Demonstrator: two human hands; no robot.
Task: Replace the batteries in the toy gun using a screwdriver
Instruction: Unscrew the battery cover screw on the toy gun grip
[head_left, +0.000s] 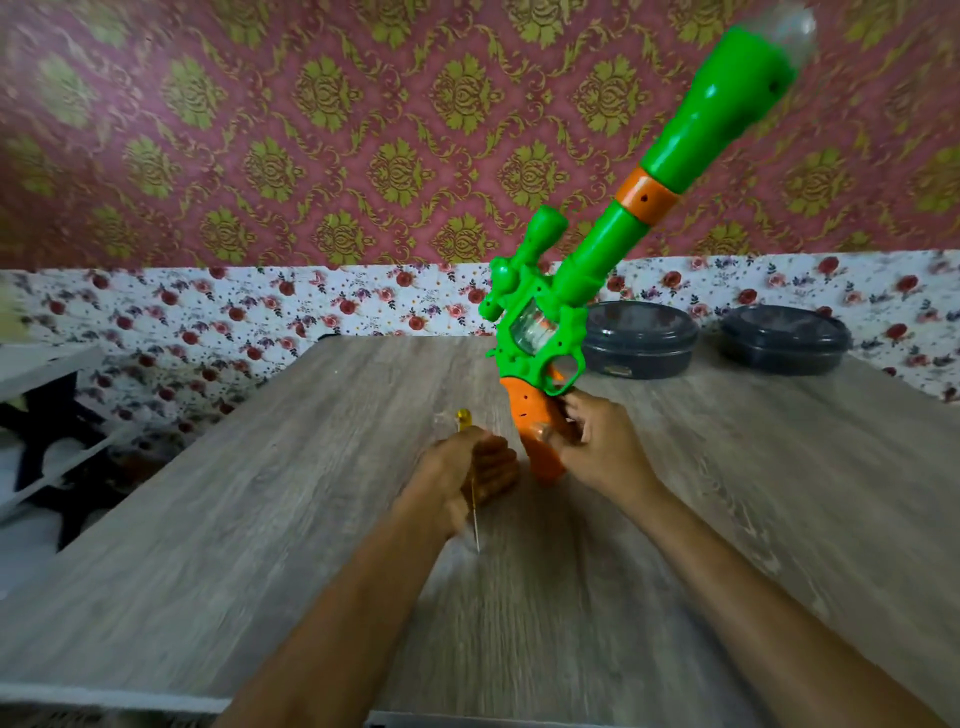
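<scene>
Though blurred — green-orange toy gun (587, 291)

Toy gun (587, 291): green body, orange grip and barrel band, clear drum window; grip down near table centre, barrel tilted toward 1 o'clock. Screwdriver (474, 499) at its 9 o'clock: yellow handle up, thin shaft (blurred) pointing 6 o'clock.

Table (260, 519) open left/front; two dark lidded tins (641, 340) block far right.
</scene>
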